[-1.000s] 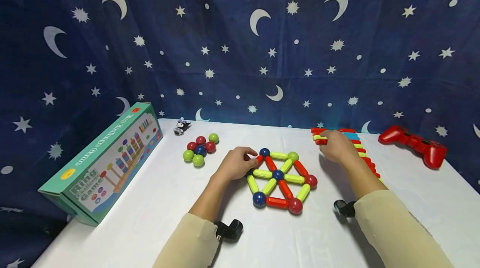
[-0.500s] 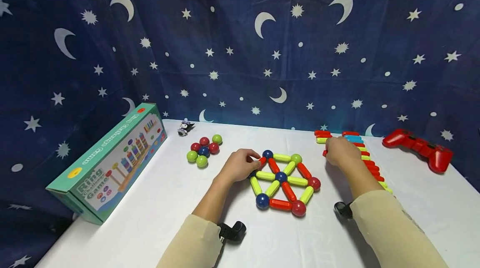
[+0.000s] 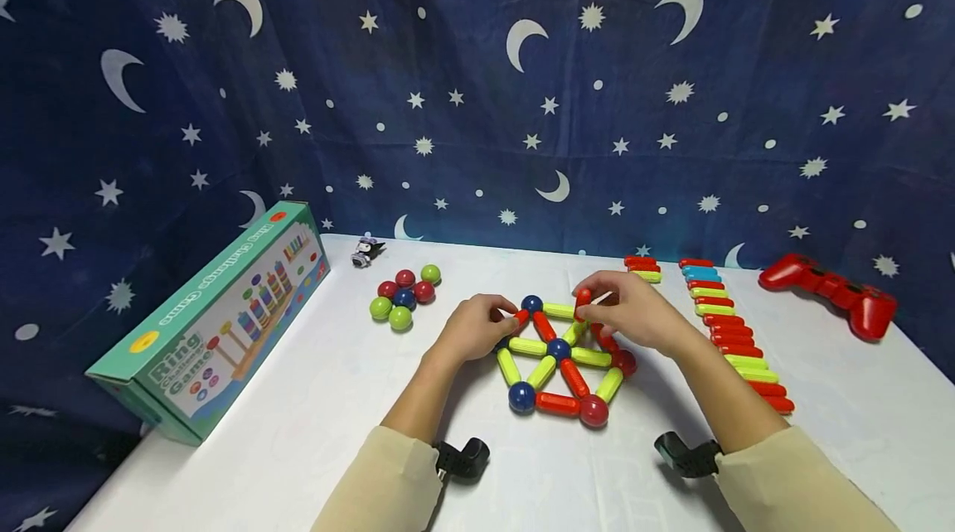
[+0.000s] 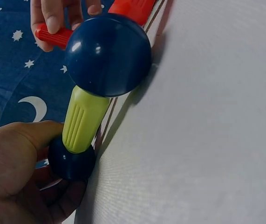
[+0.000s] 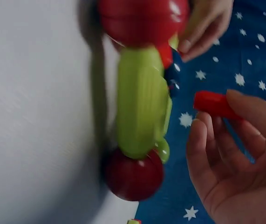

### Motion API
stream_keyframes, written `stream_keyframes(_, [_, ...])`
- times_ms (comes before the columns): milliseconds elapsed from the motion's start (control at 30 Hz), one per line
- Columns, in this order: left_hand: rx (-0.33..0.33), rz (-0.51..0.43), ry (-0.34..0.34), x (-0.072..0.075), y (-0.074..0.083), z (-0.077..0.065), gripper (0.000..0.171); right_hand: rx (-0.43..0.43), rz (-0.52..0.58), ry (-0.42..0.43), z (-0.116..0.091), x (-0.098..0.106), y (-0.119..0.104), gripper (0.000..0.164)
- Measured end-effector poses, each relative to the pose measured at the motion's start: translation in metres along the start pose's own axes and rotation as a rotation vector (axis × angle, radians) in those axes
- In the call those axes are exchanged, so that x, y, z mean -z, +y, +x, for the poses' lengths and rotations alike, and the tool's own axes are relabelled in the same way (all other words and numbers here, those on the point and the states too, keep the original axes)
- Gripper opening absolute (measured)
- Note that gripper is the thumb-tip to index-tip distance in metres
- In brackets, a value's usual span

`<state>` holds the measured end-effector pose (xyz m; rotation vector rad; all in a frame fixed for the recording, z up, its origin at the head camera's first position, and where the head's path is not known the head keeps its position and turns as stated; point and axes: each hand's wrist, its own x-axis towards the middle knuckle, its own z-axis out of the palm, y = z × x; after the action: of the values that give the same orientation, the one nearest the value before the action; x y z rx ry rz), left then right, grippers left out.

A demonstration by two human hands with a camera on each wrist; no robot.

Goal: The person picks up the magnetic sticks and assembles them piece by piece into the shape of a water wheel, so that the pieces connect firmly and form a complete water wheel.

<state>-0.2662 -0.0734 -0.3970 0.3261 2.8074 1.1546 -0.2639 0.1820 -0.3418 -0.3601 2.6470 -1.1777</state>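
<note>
A flat hexagon of magnetic rods and balls lies on the table, centred on a blue ball (image 3: 559,350). At its left corner, my left hand (image 3: 477,329) pinches a red magnetic rod (image 3: 522,317) beside a blue corner ball (image 4: 71,161). Over the hexagon's back right, my right hand (image 3: 630,312) holds another red magnetic rod (image 3: 583,302) upright between thumb and fingers. That rod (image 5: 212,103) stands apart from the hexagon's balls in the right wrist view. The hexagon's green back corner ball is hidden behind the right hand in the head view.
Loose red, yellow and blue rods (image 3: 734,339) line the right side, with a few more (image 3: 643,267) behind the right hand. A red game controller (image 3: 828,293) lies far right. Loose balls (image 3: 404,298), a small figurine (image 3: 366,251) and a green game box (image 3: 224,321) are left.
My right hand has moved left from the loose rods to above the hexagon, carrying a red magnetic rod. My left hand has stayed at the hexagon's left corner.
</note>
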Motion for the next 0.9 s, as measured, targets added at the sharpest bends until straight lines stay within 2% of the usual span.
stream_keyframes(100, [0.007, -0.003, -0.001, 0.0, 0.001, 0.0, 0.025, 0.031, 0.008, -0.071, -0.003, -0.011, -0.002, 0.035])
stream_keyframes(200, [0.004, 0.001, 0.002, 0.0, 0.001, 0.0, 0.024, 0.048, 0.002, -0.101, -0.005, -0.019, 0.0, 0.034])
stream_keyframes(567, [0.004, 0.01, 0.01, 0.002, 0.0, 0.0, 0.024, 0.062, 0.0, -0.078, -0.005, -0.027, -0.002, 0.034])
stream_keyframes(767, [-0.004, -0.002, -0.015, 0.005, -0.003, 0.001, 0.026, 0.077, -0.075, -0.068, -0.013, -0.015, 0.002, 0.044])
stream_keyframes(900, [-0.002, -0.039, -0.086, 0.016, -0.005, 0.0, 0.033, -0.008, -0.147, -0.075, -0.023, 0.002, 0.01, 0.037])
